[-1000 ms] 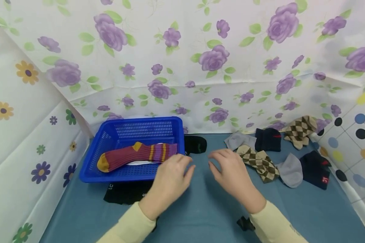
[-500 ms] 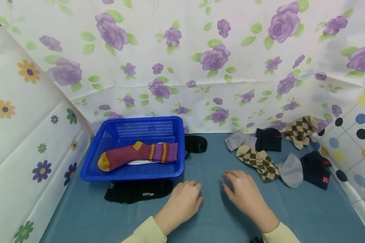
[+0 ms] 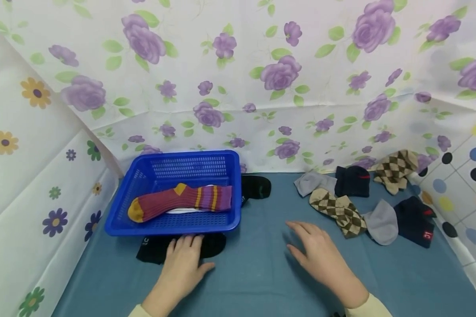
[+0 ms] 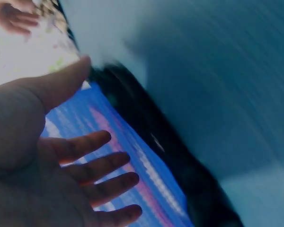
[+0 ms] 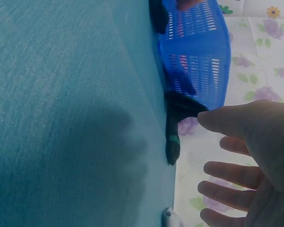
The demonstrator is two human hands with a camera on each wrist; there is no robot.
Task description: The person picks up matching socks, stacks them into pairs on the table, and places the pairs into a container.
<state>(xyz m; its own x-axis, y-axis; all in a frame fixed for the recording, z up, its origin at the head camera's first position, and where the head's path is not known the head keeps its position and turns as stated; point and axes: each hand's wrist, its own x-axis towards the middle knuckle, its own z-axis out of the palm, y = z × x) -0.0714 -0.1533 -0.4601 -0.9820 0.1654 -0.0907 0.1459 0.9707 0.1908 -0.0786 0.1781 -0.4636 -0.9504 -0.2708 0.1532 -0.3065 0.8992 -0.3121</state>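
Note:
My left hand (image 3: 181, 266) is over the black sock (image 3: 152, 250) lying along the front of the blue basket (image 3: 117, 220). Its fingertips overlap the sock in the head view; the left wrist view shows the fingers spread and straight, holding nothing. Inside the basket lies a maroon sock (image 3: 162, 206) with a mustard toe and heel and a purple striped cuff, on top of something white. To the right, my right hand (image 3: 321, 259) hovers over the blue cloth with relaxed fingers and nothing in them. Another black sock (image 3: 257, 187) pokes out from the basket's right side, partly hidden.
On the right lie several socks: a grey sock (image 3: 382, 222), a navy sock (image 3: 414, 222), a brown checked sock (image 3: 337, 211), with a second grey, navy and checked one behind. A flowered curtain (image 3: 262, 132) closes off the back; patterned sheets flank both sides.
My left hand has drawn back from the basket's right front corner, then moved left onto the front black sock. The right hand has come back toward me and right, then stayed about there.

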